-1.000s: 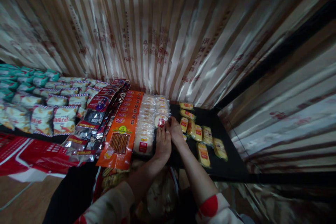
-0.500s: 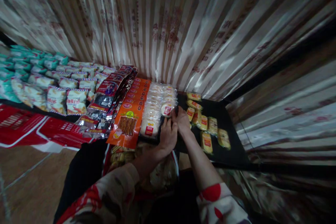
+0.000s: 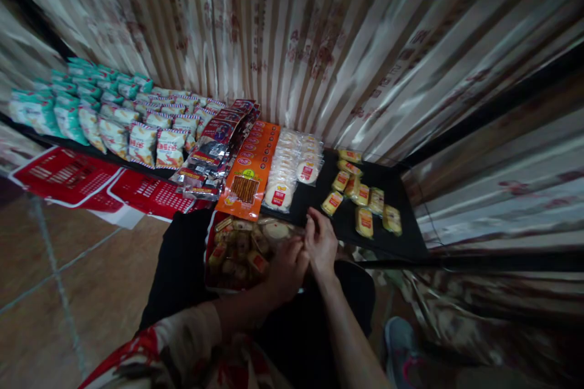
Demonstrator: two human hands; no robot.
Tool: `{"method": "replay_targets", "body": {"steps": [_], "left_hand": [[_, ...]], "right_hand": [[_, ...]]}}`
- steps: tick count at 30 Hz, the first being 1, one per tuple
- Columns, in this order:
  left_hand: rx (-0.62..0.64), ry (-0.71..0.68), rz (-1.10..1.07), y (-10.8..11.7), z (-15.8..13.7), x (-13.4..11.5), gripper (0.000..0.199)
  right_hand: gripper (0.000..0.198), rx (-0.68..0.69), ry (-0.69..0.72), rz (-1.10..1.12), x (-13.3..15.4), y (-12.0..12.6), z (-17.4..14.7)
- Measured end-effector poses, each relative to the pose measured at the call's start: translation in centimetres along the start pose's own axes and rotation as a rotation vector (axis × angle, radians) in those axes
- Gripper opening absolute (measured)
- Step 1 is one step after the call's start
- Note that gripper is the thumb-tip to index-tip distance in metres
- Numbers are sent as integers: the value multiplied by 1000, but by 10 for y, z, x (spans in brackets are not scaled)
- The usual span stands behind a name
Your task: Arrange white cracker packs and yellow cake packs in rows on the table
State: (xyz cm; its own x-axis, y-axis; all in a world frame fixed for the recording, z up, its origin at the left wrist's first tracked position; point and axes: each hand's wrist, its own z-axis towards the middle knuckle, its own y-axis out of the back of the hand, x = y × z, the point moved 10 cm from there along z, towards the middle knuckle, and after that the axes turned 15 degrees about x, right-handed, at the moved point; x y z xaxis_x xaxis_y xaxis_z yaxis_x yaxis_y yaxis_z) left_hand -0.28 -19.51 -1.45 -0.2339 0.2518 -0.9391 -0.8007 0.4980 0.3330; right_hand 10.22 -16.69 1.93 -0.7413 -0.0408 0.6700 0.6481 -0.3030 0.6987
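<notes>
My left hand (image 3: 288, 268) is over the right side of a red box with a white rim (image 3: 207, 261) on my lap. Its fingers are curled and in shadow, and whatever they hold is hidden. Against it, by the box's right edge, is my right hand (image 3: 322, 244), fingers bent together; I cannot make out anything in them. Wrapped snacks (image 3: 241, 249) fill the box, with a round white cracker (image 3: 276, 229) near its back. Just beyond the hands, two rows of wrapped rice crackers (image 3: 279, 191) stand on a black shelf (image 3: 314, 197).
Several small yellow-wrapped snacks (image 3: 364, 220) lie at the shelf's right end. Leftward stand an orange bag of snack sticks (image 3: 246, 185), dark red packets (image 3: 214, 149), white bags (image 3: 170, 147) and green bags (image 3: 68, 115). A striped curtain (image 3: 292, 42) hangs behind; red printed sheets (image 3: 68, 176) hang in front.
Both hands have drawn back from the rice crackers to the box on my lap. Another yellow-wrapped snack now shows on the shelf near the right hand. The view has shifted.
</notes>
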Motion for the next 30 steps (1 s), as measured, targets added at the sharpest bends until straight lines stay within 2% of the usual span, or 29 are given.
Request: {"method": "replay_targets", "body": {"steps": [3, 7, 10, 14, 17, 22, 30], "left_hand": [[74, 52, 13, 4, -32, 12, 33], [62, 204, 54, 20, -59, 39, 31], [87, 327, 130, 28, -63, 58, 26], [184, 446, 208, 19, -63, 77, 27], [218, 448, 219, 5, -61, 82, 28], [242, 416, 201, -17, -56, 82, 28], [207, 398, 162, -15, -43, 82, 27]], "right_hand": [[32, 101, -7, 38, -2, -25, -34], [35, 153, -56, -58, -14, -46, -69], [41, 192, -201, -228, -32, -51, -86], [51, 296, -381, -386, -55, -56, -98], [51, 353, -417, -418, -59, -60, -100], [43, 360, -439, -426, -57, -56, -98], [30, 333, -356, -415, -56, -50, -99]]}}
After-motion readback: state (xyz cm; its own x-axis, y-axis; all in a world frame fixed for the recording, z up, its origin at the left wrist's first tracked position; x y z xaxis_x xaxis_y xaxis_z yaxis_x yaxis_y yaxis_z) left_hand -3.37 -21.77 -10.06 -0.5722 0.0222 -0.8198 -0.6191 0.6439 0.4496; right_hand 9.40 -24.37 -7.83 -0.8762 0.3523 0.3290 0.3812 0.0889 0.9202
